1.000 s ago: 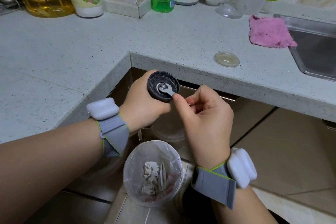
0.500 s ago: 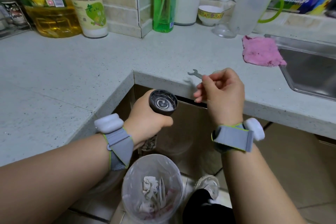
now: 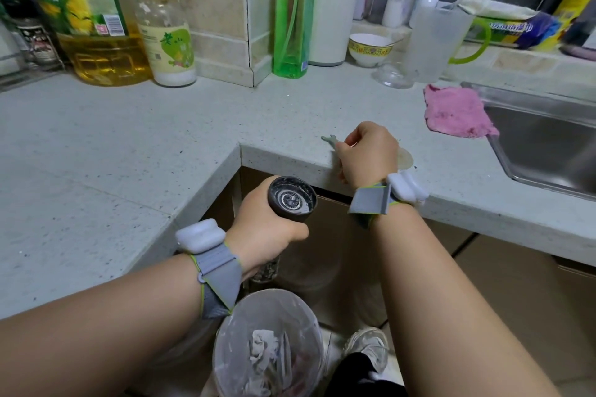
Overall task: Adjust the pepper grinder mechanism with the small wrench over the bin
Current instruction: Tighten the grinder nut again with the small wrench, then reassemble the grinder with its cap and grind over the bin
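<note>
The left hand [image 3: 267, 229] gripped the upturned pepper grinder [image 3: 292, 200] above the bin [image 3: 267, 341]; the right hand [image 3: 367, 151] pinched the wrench [image 3: 329, 139] at the tabletop [image 3: 161, 138] edge, where it might slip off.

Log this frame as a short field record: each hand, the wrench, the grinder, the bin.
left hand: grips pepper grinder, mechanism end facing up
right hand: pinches small wrench above the countertop edge
wrench: off the grinder, apart from it
bin: on the floor below the grinder, lined, paper scraps inside
</note>
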`<state>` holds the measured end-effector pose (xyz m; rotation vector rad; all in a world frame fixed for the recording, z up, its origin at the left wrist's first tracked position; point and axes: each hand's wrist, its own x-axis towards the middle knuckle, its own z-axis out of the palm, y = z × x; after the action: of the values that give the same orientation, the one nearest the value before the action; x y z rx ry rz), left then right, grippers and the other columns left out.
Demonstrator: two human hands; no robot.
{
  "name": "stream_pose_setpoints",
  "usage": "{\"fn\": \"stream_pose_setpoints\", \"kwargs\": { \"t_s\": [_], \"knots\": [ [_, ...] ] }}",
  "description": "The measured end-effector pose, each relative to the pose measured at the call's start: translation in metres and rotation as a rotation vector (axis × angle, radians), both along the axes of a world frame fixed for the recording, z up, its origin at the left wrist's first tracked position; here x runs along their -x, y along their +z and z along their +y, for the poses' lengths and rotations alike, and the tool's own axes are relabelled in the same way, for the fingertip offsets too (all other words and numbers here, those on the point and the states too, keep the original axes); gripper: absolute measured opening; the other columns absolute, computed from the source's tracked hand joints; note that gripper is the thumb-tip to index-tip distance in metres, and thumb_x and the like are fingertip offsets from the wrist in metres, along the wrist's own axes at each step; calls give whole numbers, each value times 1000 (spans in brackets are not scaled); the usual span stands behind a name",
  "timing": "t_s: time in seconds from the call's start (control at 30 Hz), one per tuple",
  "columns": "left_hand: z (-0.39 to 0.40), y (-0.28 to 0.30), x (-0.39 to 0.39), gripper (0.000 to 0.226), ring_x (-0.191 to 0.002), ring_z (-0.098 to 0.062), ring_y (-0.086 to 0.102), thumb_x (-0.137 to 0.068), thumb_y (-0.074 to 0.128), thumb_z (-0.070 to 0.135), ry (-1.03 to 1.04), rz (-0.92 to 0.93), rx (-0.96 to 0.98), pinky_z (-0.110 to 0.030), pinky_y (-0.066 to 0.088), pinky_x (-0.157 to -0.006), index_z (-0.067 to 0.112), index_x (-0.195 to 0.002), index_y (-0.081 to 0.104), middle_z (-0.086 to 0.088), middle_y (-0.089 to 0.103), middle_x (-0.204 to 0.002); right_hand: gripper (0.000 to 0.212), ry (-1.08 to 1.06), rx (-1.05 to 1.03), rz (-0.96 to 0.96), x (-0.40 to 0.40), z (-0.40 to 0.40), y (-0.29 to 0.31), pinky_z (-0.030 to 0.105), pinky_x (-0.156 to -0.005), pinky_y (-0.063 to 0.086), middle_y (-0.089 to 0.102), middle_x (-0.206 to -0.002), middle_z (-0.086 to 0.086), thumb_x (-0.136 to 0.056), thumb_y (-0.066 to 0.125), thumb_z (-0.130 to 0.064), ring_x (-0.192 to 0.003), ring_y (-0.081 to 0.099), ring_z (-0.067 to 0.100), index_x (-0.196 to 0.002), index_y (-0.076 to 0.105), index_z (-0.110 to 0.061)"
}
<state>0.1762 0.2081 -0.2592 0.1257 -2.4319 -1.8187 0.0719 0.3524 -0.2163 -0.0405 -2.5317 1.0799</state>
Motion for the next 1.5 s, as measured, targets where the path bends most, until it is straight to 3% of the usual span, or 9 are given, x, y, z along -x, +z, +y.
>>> {"fn": "stream_pose_setpoints", "kwargs": {
  "t_s": [0.17, 0.4, 0.6, 0.73, 0.87, 1.03, 1.27, 1.4, 1.5],
  "knots": [
    [1, 1, 0, 51, -82, -6, 61, -46, 76, 11, 3, -3, 11, -24, 43, -61, 37, -85, 57, 11, 64, -90, 12, -46, -112, -62, 4, -4, 0, 26, -60, 37, 70, -78, 13, -79, 56, -5, -70, 56, 24, -70, 62, -10],
    [2, 1, -1, 50, -83, -9, 62, -41, 73, 18, 7, -8, 29, -26, 47, -64, 36, -86, 58, 9, 65, -90, 25, 70, -241, -112, -9, -5, 7, 27, -71, 49, 75, -96, 10, -82, 54, -11, -90, 67, 29, -92, 77, -10],
    [2, 2, 0, 51, -83, -10, 61, -44, 76, 15, -5, -23, 29, -25, 43, -63, 34, -87, 57, 9, 64, -91, 31, 168, -549, -395, 2, -12, 31, 27, -76, 44, 66, -122, 13, -94, 46, -16, -94, 56, 28, -117, 66, -9],
    [2, 4, -1, 52, -84, -11, 61, -44, 76, 14, -5, -35, 11, -27, 45, -65, 34, -89, 57, 8, 65, -93, 42, 233, -371, -291, -3, 0, 29, 27, -90, 43, 59, -136, 9, -96, 49, -20, -119, 56, 27, -138, 53, -16],
    [2, 5, -1, 51, -83, -10, 61, -48, 77, 9, -12, -33, 1, -25, 44, -64, 33, -88, 57, 8, 65, -92, 44, -3, -298, 37, -9, 44, 19, 34, -90, 42, 66, -114, 14, -84, 60, -25, -113, 57, 32, -127, 62, -17],
    [1, 4, -2, 51, -81, -7, 60, -52, 80, 4, -8, -31, 33, -23, 41, -61, 34, -85, 56, 10, 64, -89, 62, -221, -532, -174, -7, 70, 8, 38, -76, 41, 59, -109, 16, -67, 66, -64, -108, 51, 38, -98, 62, -10],
    [3, 7, -4, 51, -81, -7, 60, -53, 80, 2, -25, -36, 51, -23, 43, -62, 34, -85, 56, 9, 64, -89, 57, -95, -262, -73, -17, 63, 10, 36, -86, 45, 62, -115, 15, -77, 70, -44, -106, 57, 33, -121, 61, -10],
    [4, 4, -3, 50, -79, -8, 61, -44, 76, 15, -32, -72, 66, -23, 43, -61, 34, -85, 57, 10, 65, -87, 37, 318, 349, -81, -65, 41, 0, 14, -71, 48, 63, -105, 2, -83, 73, -31, -86, 58, 15, -117, 62, -22],
    [6, 4, -5, 53, -79, -11, 63, -40, 73, 19, -65, -67, 109, -25, 46, -63, 33, -89, 59, 8, 67, -87, 39, 600, 679, -195, -95, 24, -21, 24, -82, 52, 55, -105, 4, -88, 67, -13, -92, 56, 15, -123, 56, -26]
  ]
}}
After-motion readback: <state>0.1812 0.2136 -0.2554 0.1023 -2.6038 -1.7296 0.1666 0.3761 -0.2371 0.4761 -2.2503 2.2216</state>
